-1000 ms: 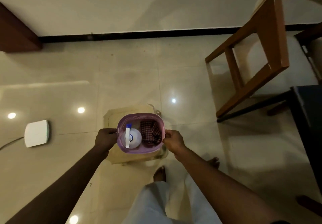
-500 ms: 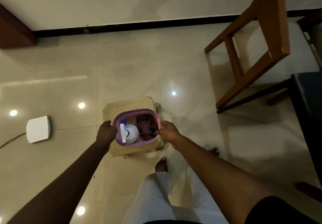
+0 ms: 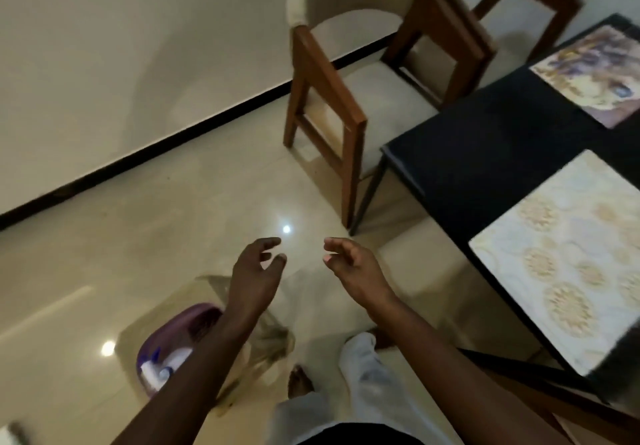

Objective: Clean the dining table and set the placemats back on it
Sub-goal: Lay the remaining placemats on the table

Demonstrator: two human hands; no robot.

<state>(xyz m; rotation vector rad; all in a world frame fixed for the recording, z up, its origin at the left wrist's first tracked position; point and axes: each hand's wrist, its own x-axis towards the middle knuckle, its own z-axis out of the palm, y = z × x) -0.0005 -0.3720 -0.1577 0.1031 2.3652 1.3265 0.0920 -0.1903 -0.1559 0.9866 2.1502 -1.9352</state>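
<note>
My left hand and my right hand hover above the floor, both empty with fingers apart. A purple basket with a white spray bottle in it rests on a low beige stool at lower left, partly hidden by my left forearm. The dark dining table stands at the right. A cream placemat with gold floral medallions lies on its near part. A second placemat with a purple and yellow pattern lies farther back.
A wooden chair with a cream seat stands by the table's far corner, another chair behind it. A black skirting line runs along the white wall. My feet and white trousers show below on the glossy tiled floor.
Both hands have let go of the purple basket, which now sits on the stool. The hands have lifted up and the view has swung right to the table.
</note>
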